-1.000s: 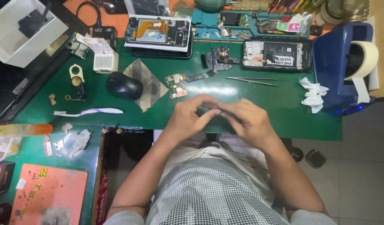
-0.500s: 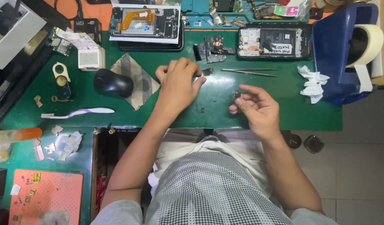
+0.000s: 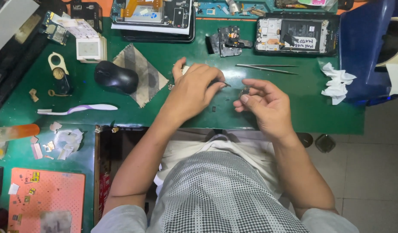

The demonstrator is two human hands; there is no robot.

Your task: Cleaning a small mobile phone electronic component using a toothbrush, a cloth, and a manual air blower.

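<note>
A black mouse (image 3: 115, 76), tweezers (image 3: 266, 67), a toothbrush (image 3: 78, 108) and crumpled tissue (image 3: 337, 83) lie on the green mat (image 3: 173, 113).

Bare mat (image 3: 268, 118) below tweezers (image 3: 265, 67); mouse (image 3: 115, 76) leftward.

One head-worn camera looked steeply down from near above the green bench (image 3: 294, 116), its far edge at twelve o'clock.
</note>
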